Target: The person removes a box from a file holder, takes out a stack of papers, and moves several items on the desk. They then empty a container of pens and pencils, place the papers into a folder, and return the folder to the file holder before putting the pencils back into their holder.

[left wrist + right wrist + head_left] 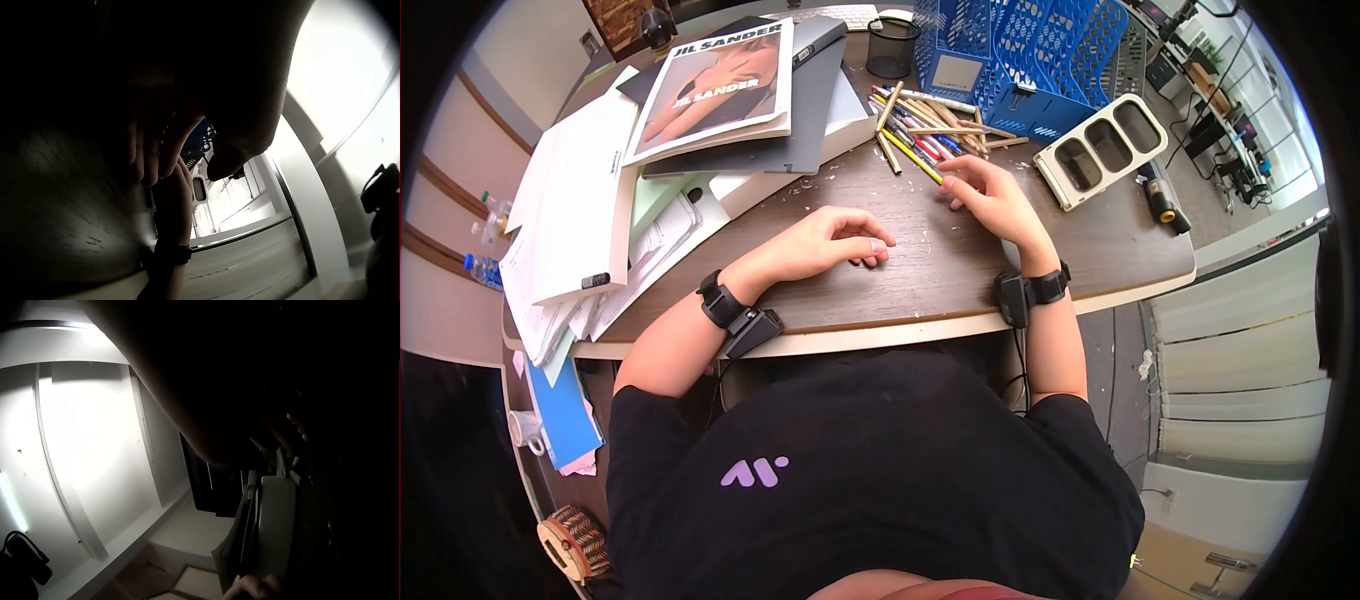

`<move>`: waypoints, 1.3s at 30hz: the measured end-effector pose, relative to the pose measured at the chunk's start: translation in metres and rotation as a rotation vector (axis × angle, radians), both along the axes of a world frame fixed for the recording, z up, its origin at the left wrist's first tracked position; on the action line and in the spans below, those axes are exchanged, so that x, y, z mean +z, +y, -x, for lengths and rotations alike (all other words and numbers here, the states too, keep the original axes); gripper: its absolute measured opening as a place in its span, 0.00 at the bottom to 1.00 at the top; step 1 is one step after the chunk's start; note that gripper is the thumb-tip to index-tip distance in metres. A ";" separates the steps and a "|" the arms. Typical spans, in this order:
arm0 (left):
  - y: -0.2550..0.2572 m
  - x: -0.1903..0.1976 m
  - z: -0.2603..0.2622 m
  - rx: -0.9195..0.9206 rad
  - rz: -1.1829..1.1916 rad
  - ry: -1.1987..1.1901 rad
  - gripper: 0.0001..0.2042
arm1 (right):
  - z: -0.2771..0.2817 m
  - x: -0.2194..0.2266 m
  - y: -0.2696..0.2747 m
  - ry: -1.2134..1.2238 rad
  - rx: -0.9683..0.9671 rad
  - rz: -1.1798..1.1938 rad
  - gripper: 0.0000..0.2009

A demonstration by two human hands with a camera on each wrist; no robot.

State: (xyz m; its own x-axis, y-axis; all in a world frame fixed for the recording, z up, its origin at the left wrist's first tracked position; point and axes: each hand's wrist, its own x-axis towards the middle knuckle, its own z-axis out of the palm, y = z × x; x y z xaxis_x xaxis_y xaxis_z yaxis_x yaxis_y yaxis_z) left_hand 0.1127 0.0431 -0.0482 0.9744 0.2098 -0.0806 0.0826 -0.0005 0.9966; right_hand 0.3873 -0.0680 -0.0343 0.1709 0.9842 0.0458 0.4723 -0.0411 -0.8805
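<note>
My left hand (830, 243) is low over the desk in the head view, its fingers loosely bent and nothing visible in them. To the right is my right hand (992, 200), fingers relaxed and bent, fingertips close to the near end of a yellow pencil (923, 156). That pencil sticks out of a loose pile of pencils and pens (950, 125). In the left wrist view my left hand's fingers (150, 150) show dark, with the right forearm (175, 212) beyond. The right wrist view is mostly too dark to show the right hand's fingers.
A cream three-slot holder (1102, 150) lies right of the pile. Behind it stand blue file racks (1040, 100) and a black mesh cup (892, 48). Left are a magazine (718, 90), binders (580, 200) and papers. A black cylindrical object (1164, 200) lies near the right edge.
</note>
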 end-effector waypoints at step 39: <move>-0.002 0.006 0.001 0.001 -0.029 0.030 0.15 | 0.000 0.001 -0.003 -0.056 0.023 0.030 0.15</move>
State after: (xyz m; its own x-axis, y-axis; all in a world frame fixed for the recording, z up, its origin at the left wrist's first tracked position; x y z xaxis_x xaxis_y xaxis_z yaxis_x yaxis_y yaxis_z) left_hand 0.1113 0.0413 -0.0420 0.9714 0.2137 -0.1032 0.1120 -0.0294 0.9933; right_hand 0.3869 -0.0709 -0.0332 0.1466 0.9889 0.0252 0.5216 -0.0557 -0.8513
